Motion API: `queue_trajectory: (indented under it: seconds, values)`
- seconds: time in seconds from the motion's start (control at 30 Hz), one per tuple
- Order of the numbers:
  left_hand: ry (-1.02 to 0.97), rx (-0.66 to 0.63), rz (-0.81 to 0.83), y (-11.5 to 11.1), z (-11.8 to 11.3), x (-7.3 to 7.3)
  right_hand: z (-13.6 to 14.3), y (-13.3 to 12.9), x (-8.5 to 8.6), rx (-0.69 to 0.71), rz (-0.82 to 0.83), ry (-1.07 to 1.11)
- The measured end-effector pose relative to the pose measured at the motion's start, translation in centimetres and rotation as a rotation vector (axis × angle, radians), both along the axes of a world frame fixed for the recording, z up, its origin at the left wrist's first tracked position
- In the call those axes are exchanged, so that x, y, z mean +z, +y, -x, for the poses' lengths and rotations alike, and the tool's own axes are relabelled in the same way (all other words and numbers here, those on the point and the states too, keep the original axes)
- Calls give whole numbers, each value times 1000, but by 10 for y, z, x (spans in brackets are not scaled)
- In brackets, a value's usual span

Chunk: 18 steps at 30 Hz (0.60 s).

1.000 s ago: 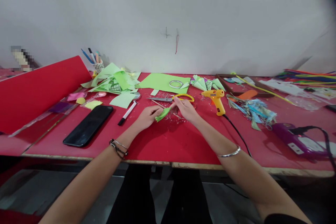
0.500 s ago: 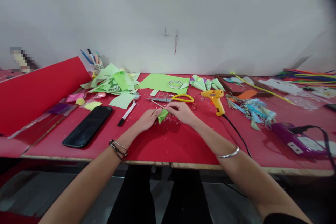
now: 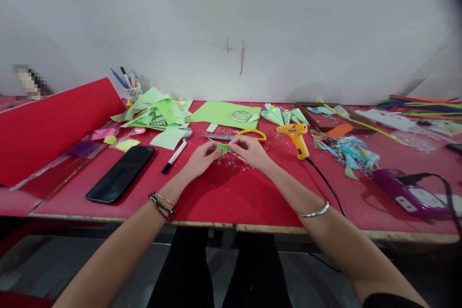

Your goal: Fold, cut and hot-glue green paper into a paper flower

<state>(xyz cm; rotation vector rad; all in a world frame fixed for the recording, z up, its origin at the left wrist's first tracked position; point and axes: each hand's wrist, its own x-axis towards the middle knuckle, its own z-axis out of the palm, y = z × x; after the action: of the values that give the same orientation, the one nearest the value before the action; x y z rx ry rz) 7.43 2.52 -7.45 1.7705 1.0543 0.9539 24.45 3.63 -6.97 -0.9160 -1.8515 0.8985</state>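
Between my two hands is a small green paper piece (image 3: 224,148), held just above the table in front of the scissors. My left hand (image 3: 202,159) is closed on its left side, thumb and fingertips pinching. From the other side my right hand (image 3: 251,151) pinches the right edge of the same piece. A thin wooden stick seems to lie behind the paper, mostly hidden by it and my fingers. Yellow-handled scissors (image 3: 260,133) rest just beyond my right hand. A white marker with a black cap (image 3: 174,156) lies left of my left hand.
A yellow glue gun (image 3: 296,139) stands right of my hands, its cord running to the front edge. A black phone (image 3: 121,174) lies left. Green paper scraps (image 3: 168,111) are heaped behind. Farther right sit blue tassels (image 3: 355,151) and a purple power box (image 3: 411,195).
The green paper has turned from hanging downward to lying more level and stretched between both hands. The thin stick, clearly visible before, is now mostly covered. My fingers have shifted their grip.
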Motion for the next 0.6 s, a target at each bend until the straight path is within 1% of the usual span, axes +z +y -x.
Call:
queue_trajectory:
  seconds: [0.13, 0.23, 0.3, 0.37, 0.5, 0.6]
  values:
    - [128, 54, -112, 0, 2, -1, -1, 1, -2, 85, 138, 1]
    - [260, 112, -251, -1, 2, 0, 0, 1, -4, 121, 162, 24]
    - [295, 121, -329, -2, 1, 0, 0, 2, -6, 130, 154, 32]
    - [291, 118, -363, -3, 1, 0, 0, 2, -7, 111, 137, 23]
    - [284, 111, -359, -5, -1, 2, -1, 3, -7, 78, 66, -60]
    - [282, 105, -357, -6, -1, 3, -2, 4, -7, 62, -36, -147]
